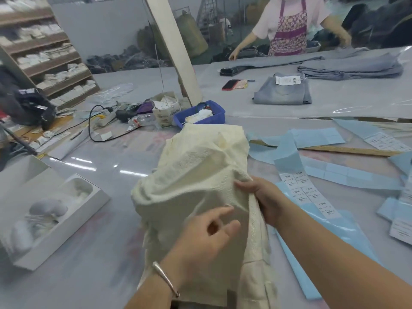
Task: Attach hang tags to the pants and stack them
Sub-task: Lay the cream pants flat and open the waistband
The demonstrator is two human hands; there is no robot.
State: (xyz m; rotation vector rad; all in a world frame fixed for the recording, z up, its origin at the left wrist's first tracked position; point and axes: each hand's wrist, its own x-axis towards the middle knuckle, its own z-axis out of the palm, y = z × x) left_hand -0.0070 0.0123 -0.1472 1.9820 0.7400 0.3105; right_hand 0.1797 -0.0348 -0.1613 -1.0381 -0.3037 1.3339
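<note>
**Finding the waistband before tagging**

My right hand (pixel 259 197) pinches a fold of the cream pants (pixel 196 175), bunched on the table (pixel 100 253) before me; my left hand (pixel 207 237) hovers over them, fingers loose, holding nothing. I judge I should spread the cloth flat first, then find the waistband.

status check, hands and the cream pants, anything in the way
Right hand grips cream pants at the edge. Left hand loose over the fabric, holding nothing. No tag visible on them. Blue label strips lie close right.
</note>
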